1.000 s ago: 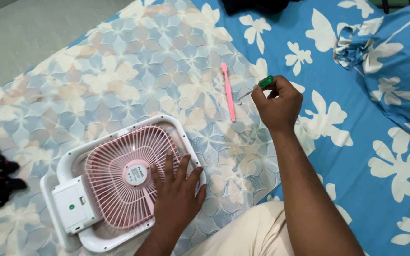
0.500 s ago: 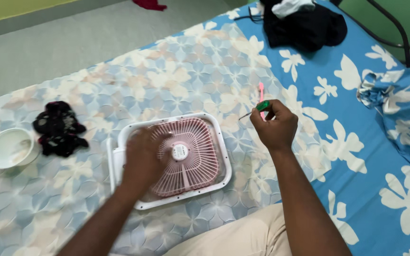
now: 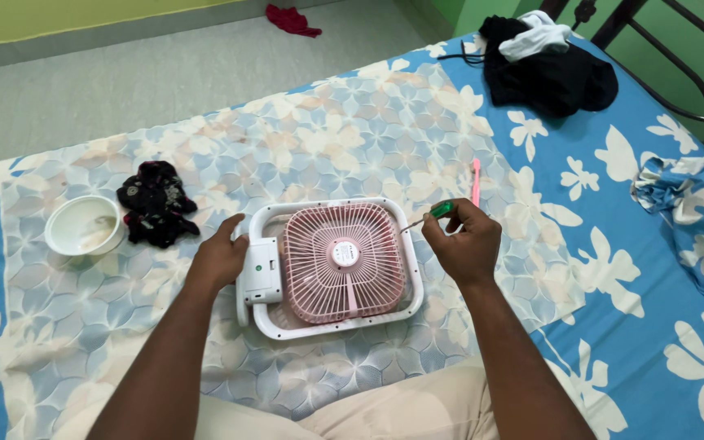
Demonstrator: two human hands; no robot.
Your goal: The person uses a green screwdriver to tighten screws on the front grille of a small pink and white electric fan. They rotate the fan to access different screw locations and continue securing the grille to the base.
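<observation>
A square pink fan (image 3: 342,261) in a white frame lies flat on the bed (image 3: 417,138), near its front edge and just ahead of my lap. My left hand (image 3: 220,259) rests fingers spread against the frame's left side. My right hand (image 3: 466,243) hovers just off the frame's upper right corner, its grip pinching a small green-handled screwdriver (image 3: 432,213) whose tip points toward the fan.

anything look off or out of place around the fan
Nothing looks damaged or spilled. The pink fan lies flat on its back on the bed, and dark clothes sit heaped at the far corner.
</observation>
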